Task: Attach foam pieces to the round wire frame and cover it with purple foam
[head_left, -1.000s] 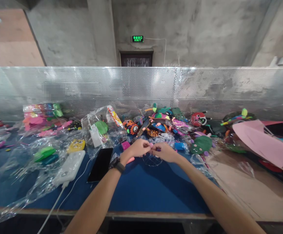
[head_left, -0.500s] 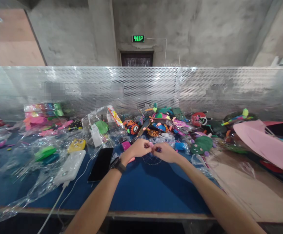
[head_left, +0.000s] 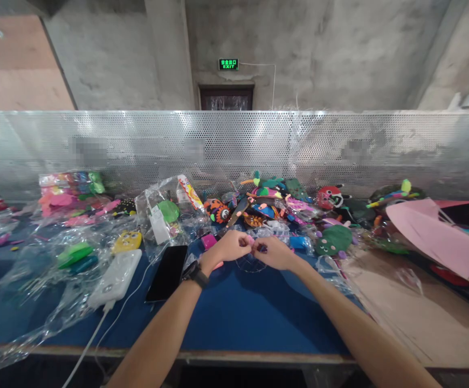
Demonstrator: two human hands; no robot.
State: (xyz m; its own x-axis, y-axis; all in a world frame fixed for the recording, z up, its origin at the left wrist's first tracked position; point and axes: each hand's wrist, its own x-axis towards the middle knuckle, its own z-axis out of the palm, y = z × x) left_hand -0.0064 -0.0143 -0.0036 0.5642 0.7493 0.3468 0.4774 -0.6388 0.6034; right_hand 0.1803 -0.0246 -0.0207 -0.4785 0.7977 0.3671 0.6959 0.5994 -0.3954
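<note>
A small pink piece, clay-like in look (head_left: 250, 239), is pinched between the fingertips of both hands above the blue table. My left hand (head_left: 231, 245), with a dark watch (head_left: 196, 274) on its wrist, closes thumb and fingers on it from the left. From the right my right hand (head_left: 274, 252) meets it, thumb and forefinger curled together. The fingers cover much of the piece. Just under the hands lies a clear round plastic item (head_left: 251, 264). A magenta block (head_left: 208, 241) sits beyond my left hand, and a blue packet (head_left: 299, 242) is right of my right hand.
A black phone (head_left: 167, 274) and a white power bank (head_left: 118, 274) with a cable lie left. Colourful clay figures (head_left: 264, 202) pile up along a perforated metal screen (head_left: 234, 145). Pink sheets (head_left: 440, 231) and a brown board (head_left: 424, 307) are on the right.
Almost nothing differs. Both hands stay together at the pink piece, with at most a tiny shift of the fingers.
</note>
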